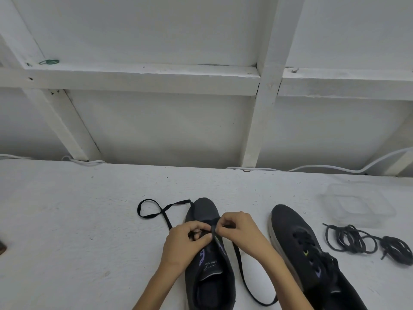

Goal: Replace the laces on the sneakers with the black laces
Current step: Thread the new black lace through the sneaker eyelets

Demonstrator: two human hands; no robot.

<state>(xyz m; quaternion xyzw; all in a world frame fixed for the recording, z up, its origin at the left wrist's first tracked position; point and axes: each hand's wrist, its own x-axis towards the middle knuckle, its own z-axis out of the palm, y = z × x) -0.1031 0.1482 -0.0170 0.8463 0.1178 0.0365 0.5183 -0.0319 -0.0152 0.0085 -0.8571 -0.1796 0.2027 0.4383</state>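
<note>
A flat black lace point(240, 265) is pinched by the left hand point(185, 245) and right hand point(241, 229) over one sneaker point(205, 209); a laced sneaker point(290, 224) is seen at three o'clock.

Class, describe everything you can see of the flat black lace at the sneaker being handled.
The flat black lace looks like thin woven tape. The left hand and right hand both pinch it over the front of the dark sneaker. One length lies to the left on the white surface, crossing itself in a loop. The other trails toward the camera along the sneaker's right side, curving at its end.
</note>
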